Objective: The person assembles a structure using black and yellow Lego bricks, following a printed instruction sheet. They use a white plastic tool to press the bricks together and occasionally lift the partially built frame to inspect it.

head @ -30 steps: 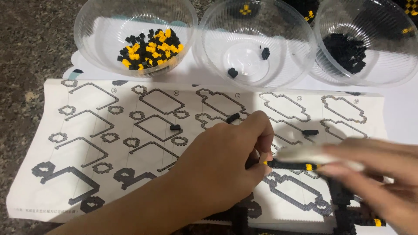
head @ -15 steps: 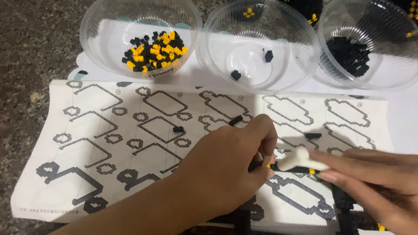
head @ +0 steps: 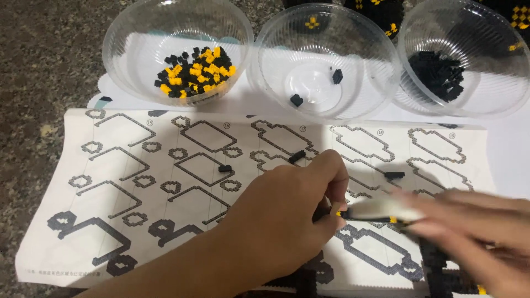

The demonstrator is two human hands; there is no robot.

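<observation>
My left hand (head: 287, 215) rests on the printed instruction sheet (head: 165, 182), fingers pinched around a small black and yellow brick piece (head: 338, 211). My right hand (head: 475, 232), blurred by motion, holds a cream-coloured tool (head: 381, 209) whose tip meets that piece. A black brick build (head: 441, 276) lies partly hidden under both hands at the bottom edge. Loose black bricks (head: 224, 168) lie on the sheet near my left hand.
Three clear plastic bowls stand behind the sheet: the left bowl (head: 138, 33) holds black and yellow bricks, the middle bowl (head: 326, 33) two black bricks, the right bowl (head: 486, 88) several black bricks. Speckled stone counter (head: 38, 83) lies to the left.
The view has shifted slightly. My right hand with the tool has moved a little and is now blurred; my left hand stays pinched on the small piece.
</observation>
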